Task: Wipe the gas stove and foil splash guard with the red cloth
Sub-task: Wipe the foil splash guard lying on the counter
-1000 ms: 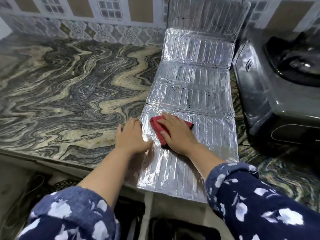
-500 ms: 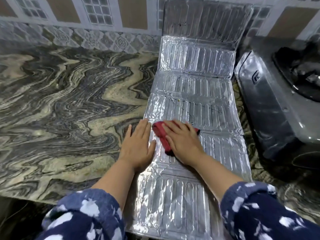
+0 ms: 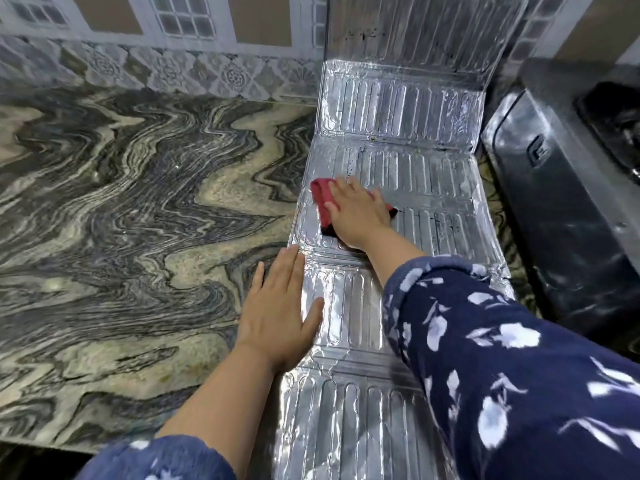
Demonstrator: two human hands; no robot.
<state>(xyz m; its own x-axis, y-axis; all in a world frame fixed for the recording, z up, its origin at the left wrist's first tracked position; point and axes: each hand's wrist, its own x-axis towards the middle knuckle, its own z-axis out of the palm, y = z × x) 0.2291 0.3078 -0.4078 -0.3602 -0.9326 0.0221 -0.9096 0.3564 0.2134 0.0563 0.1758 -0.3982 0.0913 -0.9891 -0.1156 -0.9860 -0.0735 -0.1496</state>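
Note:
The foil splash guard (image 3: 408, 116) lies unfolded flat on the counter, its far panel leaning up against the tiled wall. My right hand (image 3: 356, 213) presses the folded red cloth (image 3: 322, 199) flat onto a middle panel of the foil; most of the cloth is hidden under my palm. My left hand (image 3: 280, 310) lies flat with fingers together on the foil's left edge, nearer to me, half on the counter. The steel gas stove (image 3: 561, 188) stands to the right of the foil, its black burner at the frame's right edge.
A marbled stone counter (image 3: 138, 220) stretches to the left of the foil. A patterned tile wall (image 3: 173, 64) runs along the back. The counter's front edge is at the lower left. A narrow strip of counter separates foil and stove.
My right hand has slid the red cloth away from me, up the foil by about one panel. My left hand stays flat on the foil's left edge. The camera has moved closer.

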